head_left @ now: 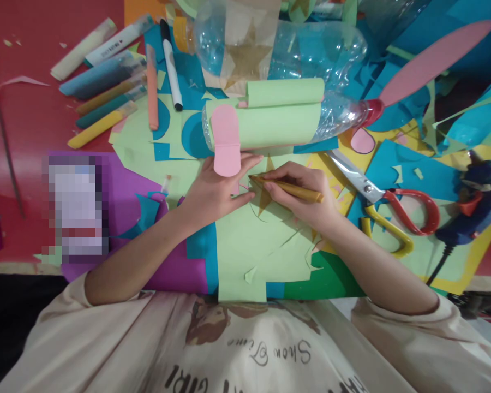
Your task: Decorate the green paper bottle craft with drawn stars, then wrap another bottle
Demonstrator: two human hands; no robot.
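My right hand [300,191] is closed around a golden-brown marker [298,189], its dark tip slanting down to the light green paper [245,245]. Under and beside the marker shows a gold star [265,202], partly hidden by my fingers. Curved drawn lines run on the paper near it. My left hand [215,185] lies on the paper with its fingers stretched out, just left of the tip. Right above both hands lies a clear plastic bottle [337,117] wrapped in light green paper, with a pink paper strip [226,139] at its left end, overlapping my left hand in view.
Scissors [370,188] with red and yellow handles lie to the right, near a dark blue glue gun [474,202]. Several markers [102,128] are at upper left, above a blurred phone [77,207]. Another bottle [319,49] lies at the back. Paper scraps surround everything.
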